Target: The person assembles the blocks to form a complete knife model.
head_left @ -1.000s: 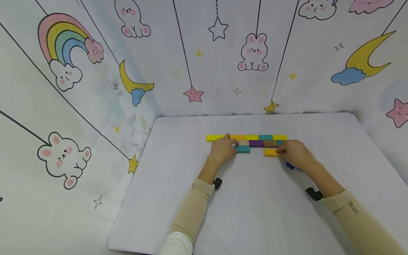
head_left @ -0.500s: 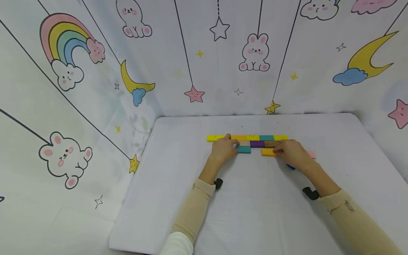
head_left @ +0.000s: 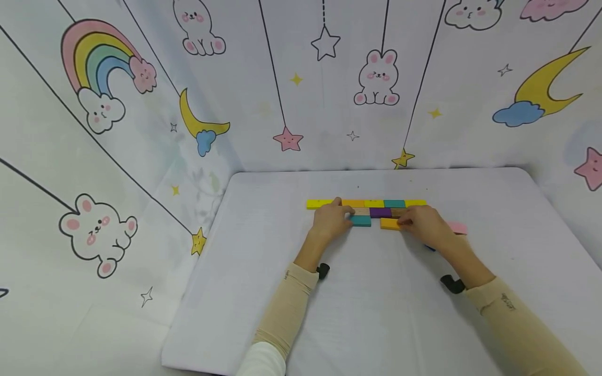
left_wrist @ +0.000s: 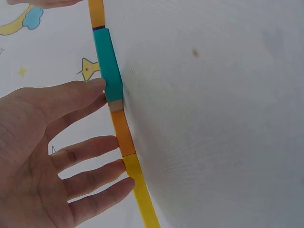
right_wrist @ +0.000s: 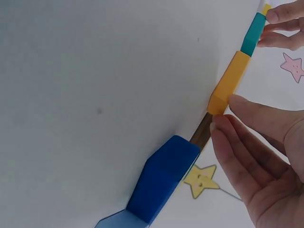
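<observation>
Near the back of the white table, my left hand (head_left: 331,218) reaches to the left part of some rows of coloured blocks. Its thumb touches the left end of a teal block (left_wrist: 108,61), and its other fingers extend along the rows beside orange and yellow blocks. My right hand (head_left: 427,225) pinches the right end of an orange block (right_wrist: 230,80) between thumb and fingers. That block lies flat in the front row, a small gap to the right of the teal block (head_left: 361,221). Behind it are a purple block (head_left: 380,212) and a brown wooden block, partly hidden by my right hand.
The back row holds yellow, orange and teal blocks (head_left: 394,203). Right of my right hand lie a pink block (head_left: 458,227) and a dark blue block (right_wrist: 166,173), with a lighter blue block (right_wrist: 122,220) beside it. A cartoon-printed wall (head_left: 329,151) rises behind the table.
My right hand has slid the orange block leftward, narrowing its gap to the teal block. More of the pink block now shows. My left hand stays in place.
</observation>
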A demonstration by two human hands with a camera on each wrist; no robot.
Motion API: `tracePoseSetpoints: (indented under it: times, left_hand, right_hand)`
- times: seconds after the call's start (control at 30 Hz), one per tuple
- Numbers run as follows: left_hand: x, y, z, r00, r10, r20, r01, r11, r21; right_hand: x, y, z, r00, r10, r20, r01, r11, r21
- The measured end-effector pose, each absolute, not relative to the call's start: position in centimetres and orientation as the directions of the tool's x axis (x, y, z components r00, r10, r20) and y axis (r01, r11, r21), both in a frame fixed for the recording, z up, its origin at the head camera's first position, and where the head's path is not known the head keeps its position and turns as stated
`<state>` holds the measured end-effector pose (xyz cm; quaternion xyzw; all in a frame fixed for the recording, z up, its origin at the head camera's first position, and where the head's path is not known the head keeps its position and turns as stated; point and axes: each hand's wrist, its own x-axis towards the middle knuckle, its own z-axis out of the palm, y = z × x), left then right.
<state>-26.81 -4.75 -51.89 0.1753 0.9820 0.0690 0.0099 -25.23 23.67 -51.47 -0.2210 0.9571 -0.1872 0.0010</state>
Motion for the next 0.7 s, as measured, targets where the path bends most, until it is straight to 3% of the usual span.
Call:
tracePoseSetpoints:
  times: [0.7]
  left_hand:
    - [-26.5,-4.8,-51.7,-0.939,0.344,0.015,0.342,0.93,0.137]
  right_hand:
    - [-25.8,21.8,-51.7,-0.902,-0.422,0.096,-0.428,0.835,-0.346]
